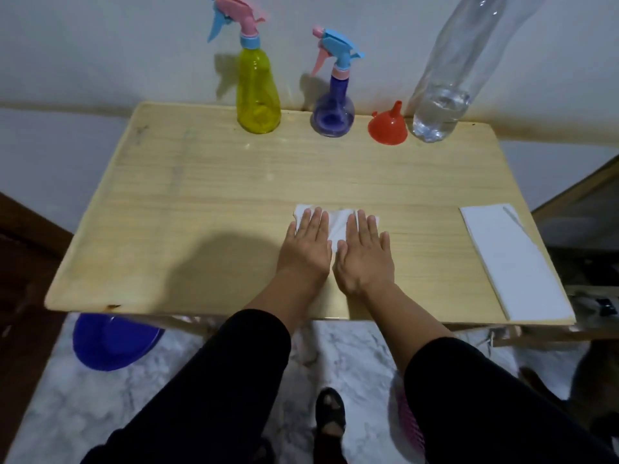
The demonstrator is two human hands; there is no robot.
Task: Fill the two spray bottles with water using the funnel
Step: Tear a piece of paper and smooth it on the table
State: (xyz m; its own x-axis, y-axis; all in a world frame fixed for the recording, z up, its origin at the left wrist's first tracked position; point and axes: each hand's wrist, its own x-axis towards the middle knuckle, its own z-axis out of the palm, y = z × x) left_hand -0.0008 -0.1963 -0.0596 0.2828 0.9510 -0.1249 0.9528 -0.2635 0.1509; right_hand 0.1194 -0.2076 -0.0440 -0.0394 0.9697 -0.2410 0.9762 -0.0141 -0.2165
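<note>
Both hands flat, palms down, fingers spread – left hand (306, 244) and right hand (365, 251) press side by side on a white tissue (338, 226) near the middle of the wooden table (201, 195). Neither hand grips anything; likely the tissue is being smoothed out or used to wipe the surface before pouring starts.

Task items line up along the far edge by the wall, well apart from the hands – probably parked there to keep the working area free. Left to right: yellow spray bottle (258, 98), purple spray bottle (333, 112), red funnel (388, 127) resting mouth down with spout up, then clear water bottle (442, 95) just beside the funnel, partly filled. Both spray heads look screwed on, so filling is not yet begun; the 2 bottles seem empty, though tint makes that hard to judge.

Water bottle top is cut off by the frame, cap unseen. A white folded sheet (516, 259) lies at the table's right edge. A blue basin (114, 343) under the table is half hidden
</note>
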